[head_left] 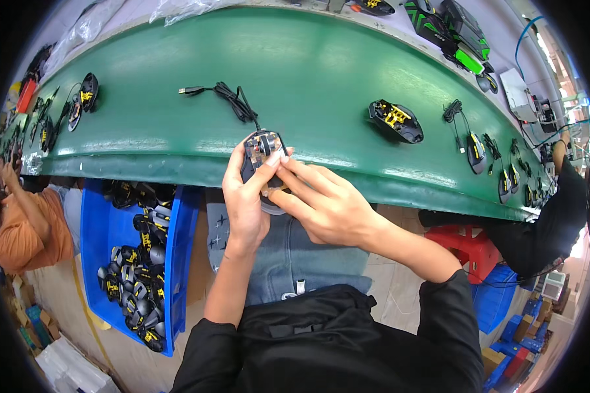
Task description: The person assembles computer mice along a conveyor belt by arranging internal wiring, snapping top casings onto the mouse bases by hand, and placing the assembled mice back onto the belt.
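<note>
Held in the left hand [244,196], with thumb and fingers closed about the sides, an open black plastic computer mouse [262,143], over the near edge of the glossy green table [314,65]. Met it with the right hand's [331,206] bunched fingertips; could not tell of any part pinched there. Seemed roughly midway, with bundled black cable [229,98] already attached, top cover not yet on. Looked dark, brownish-boarded at the front, partly hidden. Flanked, toward the surface's right end, by an oval black shell with yellow insides [396,119].

Clear plastic sheeting [88,25] lies along the far side of the green worktop [321,72], black-and-green boxes [464,29] farther right. A red stool [464,245] stands near a blue crate [493,306].
</note>
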`<action>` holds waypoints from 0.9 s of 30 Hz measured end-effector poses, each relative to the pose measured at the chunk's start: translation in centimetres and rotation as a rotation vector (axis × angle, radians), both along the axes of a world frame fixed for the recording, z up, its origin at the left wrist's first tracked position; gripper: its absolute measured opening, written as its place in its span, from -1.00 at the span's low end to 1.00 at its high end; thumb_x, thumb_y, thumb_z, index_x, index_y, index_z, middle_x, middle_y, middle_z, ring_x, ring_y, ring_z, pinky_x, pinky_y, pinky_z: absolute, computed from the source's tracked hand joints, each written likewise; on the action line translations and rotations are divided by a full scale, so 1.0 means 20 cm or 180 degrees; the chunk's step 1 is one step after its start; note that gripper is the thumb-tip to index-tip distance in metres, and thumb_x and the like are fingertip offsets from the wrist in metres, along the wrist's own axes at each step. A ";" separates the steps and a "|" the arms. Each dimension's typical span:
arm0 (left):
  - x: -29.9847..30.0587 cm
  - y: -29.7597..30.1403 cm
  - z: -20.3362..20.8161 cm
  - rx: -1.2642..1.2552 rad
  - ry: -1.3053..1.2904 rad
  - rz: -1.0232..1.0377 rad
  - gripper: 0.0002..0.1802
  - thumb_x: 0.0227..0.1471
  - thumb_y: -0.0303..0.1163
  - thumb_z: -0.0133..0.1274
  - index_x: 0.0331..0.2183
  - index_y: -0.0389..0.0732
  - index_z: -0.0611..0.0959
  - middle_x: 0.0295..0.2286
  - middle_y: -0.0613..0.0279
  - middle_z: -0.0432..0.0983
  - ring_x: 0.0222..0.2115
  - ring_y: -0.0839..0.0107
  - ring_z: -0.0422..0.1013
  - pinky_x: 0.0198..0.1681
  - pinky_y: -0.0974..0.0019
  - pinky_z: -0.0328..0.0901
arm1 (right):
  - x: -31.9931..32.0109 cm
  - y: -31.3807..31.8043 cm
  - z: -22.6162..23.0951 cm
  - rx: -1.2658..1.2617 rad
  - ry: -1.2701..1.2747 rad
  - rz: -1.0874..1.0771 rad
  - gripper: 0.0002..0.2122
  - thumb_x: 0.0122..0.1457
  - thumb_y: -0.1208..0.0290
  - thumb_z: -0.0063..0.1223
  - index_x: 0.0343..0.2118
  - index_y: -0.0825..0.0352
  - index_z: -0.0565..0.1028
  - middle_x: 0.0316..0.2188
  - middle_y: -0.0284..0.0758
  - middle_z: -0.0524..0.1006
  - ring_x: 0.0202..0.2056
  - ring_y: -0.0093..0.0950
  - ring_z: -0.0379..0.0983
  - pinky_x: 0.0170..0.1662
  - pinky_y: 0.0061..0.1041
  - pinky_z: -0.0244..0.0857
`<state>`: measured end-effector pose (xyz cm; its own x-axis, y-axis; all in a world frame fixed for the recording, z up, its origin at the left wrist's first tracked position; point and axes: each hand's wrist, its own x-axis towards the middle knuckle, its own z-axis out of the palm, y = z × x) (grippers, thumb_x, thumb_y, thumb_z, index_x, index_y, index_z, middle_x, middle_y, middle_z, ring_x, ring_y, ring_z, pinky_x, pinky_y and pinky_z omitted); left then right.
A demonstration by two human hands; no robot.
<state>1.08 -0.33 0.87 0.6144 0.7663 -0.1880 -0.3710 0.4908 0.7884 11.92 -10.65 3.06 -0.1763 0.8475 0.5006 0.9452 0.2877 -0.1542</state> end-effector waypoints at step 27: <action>-0.03 -0.01 -0.09 -0.0283 -0.0101 -0.0185 -0.65 0.14 -0.54 -0.01 -0.02 -0.34 0.37 -0.14 -0.11 0.47 -0.18 0.10 0.51 -0.18 0.05 0.52 | 0.76 -0.11 -0.15 -0.0358 0.1719 -0.3860 -0.42 0.08 0.02 0.16 0.05 0.38 0.45 -0.10 0.06 0.51 0.02 -0.15 0.40 0.10 -0.34 0.21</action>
